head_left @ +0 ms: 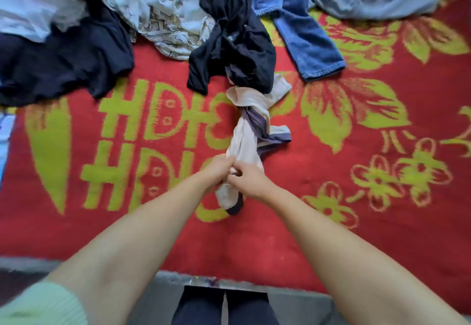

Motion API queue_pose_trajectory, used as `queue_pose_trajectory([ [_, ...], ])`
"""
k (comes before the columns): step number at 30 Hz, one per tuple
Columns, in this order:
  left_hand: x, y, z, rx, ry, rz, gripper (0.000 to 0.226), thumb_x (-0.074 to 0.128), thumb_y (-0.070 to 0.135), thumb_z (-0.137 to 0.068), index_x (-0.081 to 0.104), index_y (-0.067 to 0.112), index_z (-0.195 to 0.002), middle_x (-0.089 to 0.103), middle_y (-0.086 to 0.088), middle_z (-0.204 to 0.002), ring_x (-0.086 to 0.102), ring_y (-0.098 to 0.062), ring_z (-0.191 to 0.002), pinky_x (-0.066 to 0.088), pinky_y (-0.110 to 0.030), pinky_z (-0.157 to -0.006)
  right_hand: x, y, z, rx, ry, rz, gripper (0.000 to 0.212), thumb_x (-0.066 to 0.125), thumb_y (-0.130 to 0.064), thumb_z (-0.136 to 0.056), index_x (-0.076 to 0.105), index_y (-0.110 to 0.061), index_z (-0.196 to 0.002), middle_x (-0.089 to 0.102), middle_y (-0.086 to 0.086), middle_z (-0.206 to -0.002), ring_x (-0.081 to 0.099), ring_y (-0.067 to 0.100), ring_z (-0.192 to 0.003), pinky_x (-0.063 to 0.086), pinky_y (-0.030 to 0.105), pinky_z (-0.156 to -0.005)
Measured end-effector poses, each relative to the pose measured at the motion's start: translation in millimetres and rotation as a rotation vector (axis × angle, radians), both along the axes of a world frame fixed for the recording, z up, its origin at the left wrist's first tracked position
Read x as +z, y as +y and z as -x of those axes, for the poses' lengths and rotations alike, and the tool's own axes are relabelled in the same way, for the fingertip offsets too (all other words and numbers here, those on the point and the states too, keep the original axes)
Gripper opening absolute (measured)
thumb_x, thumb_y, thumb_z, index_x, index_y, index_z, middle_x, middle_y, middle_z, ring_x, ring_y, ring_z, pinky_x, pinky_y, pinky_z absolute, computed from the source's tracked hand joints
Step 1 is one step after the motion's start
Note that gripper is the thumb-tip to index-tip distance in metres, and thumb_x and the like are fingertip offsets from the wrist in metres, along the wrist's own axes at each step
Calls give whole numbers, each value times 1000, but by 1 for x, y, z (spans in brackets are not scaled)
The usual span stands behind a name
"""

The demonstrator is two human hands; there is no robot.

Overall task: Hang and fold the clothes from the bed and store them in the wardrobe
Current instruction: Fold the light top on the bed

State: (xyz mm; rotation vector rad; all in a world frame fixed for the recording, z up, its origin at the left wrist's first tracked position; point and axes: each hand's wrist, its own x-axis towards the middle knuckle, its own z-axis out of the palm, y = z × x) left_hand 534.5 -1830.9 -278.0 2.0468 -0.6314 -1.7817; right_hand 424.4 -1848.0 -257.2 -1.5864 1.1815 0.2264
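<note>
Together, both grips, left hand [221, 169] and right hand [251, 180], pinch the cream garment [246, 144].

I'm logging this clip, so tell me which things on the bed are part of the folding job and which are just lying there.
Job:
- cream garment, gripped by left hand and right hand
- black top
- jeans
- patterned cloth
- dark shirt

Lying about:
- red blanket

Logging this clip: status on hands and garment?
Both hands, left hand and right hand, grip beige garment. Far end under black garment. Nothing folded.
</note>
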Motion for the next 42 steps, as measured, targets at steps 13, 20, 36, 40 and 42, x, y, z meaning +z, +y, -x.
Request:
queue_pose_trajectory([
  [13,184,26,-62,250,440,482,47,33,-19,-86,65,11,-69,60,-2,-67,59,-7,-56,49,-18,-53,162,-1,20,-343,-464,80,8,63,-24,-93,57,-22,-99,58,-6,-108,53,9,-103,42,20,-83],
  [20,238,21,-83,254,663,495,29,43,13,-98,60,12,-75,61,-3,-69,63,-9,-62,53,-20,-62,220,-1,9,-202,-613,-321,12,58,-18,-94,60,-16,-106,63,5,-88,65,14,-74,57,29,-71],
  [36,308,14,-73,-88,362,557,43,68,39,-85,66,11,-118,69,-17,-113,68,-26,-96,53,-33,-79,296,-7,22,-251,-597,-65,54,64,-30,-93,38,-32,-140,53,2,-130,65,17,-108,59,35,-77],
  [40,322,14,-57,-254,307,528,33,67,16,-87,62,14,-120,71,-12,-104,70,-21,-91,56,-29,-75,297,-9,12,-426,-500,357,22,52,-5,-92,64,-14,-108,67,6,-98,65,25,-95,54,38,-76],
  [42,330,12,-48,-349,56,496,28,66,21,-88,64,12,-115,72,-9,-103,70,-20,-89,57,-32,-77,302,-15,18,-562,-577,378,25,47,-3,-92,70,-14,-94,63,7,-85,57,23,-79,46,34,-67],
])
